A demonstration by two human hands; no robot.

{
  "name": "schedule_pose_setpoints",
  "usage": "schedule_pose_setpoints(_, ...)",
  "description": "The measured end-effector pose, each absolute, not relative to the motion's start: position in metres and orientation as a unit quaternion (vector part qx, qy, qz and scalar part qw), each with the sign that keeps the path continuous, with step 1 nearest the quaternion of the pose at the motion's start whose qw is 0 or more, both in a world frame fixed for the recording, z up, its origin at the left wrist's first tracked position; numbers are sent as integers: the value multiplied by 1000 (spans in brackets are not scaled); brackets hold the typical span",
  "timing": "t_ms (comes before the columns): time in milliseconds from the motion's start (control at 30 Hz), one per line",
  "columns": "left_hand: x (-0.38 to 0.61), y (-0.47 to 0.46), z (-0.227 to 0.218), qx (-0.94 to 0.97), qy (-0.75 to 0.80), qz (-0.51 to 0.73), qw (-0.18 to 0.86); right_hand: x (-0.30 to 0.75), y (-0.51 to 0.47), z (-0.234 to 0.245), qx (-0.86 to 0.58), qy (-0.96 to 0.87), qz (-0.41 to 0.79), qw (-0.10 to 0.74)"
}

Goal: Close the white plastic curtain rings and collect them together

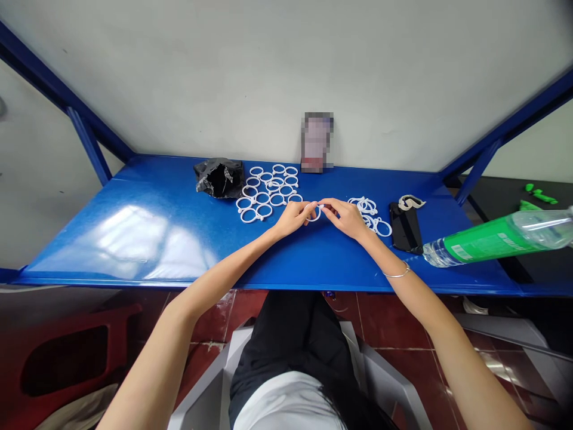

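My left hand [294, 217] and my right hand [347, 218] meet over the blue table [156, 233], both pinching one white plastic ring [314, 213] between their fingertips. Just beyond my left hand lies a flat array of several white rings [268, 191] laid side by side. To the right of my right hand sits a loose heap of white rings [370, 214]. A thin bangle [397, 274] circles my right wrist.
A crumpled black plastic bag [219, 177] lies at the back left of the rings. A black phone [405, 227] and a white clip-like piece [410, 202] rest at the right. A green-labelled water bottle [496, 239] stands at the right edge. A small card [317, 142] leans against the wall.
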State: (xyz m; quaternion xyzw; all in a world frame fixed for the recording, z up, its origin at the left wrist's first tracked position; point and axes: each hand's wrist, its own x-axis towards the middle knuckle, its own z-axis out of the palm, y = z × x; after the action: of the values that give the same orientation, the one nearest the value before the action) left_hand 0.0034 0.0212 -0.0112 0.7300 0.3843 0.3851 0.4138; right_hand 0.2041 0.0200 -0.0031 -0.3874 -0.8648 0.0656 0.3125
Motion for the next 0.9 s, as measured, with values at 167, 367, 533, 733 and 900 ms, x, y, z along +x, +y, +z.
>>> schedule_pose_setpoints(167, 4, 20, -10, 725, 386, 382, 423, 204, 20, -3, -389, -865, 67, 311)
schedule_pose_setpoints(367, 4, 20, -12, 733, 389, 381, 408, 204, 19, -2, -389, -863, 74, 313)
schedule_pose_setpoints(533, 4, 22, -17, 756, 388, 370, 375, 201, 19, -4, -403, -839, 171, 325)
schedule_pose_setpoints(733, 4, 23, -21, 794, 367, 360, 324, 196, 21, -7, -394, -778, 334, 358)
schedule_pose_setpoints(900, 4, 21, -18, 820, 350, 360, 276, 194, 22, -10, -391, -729, 409, 386)
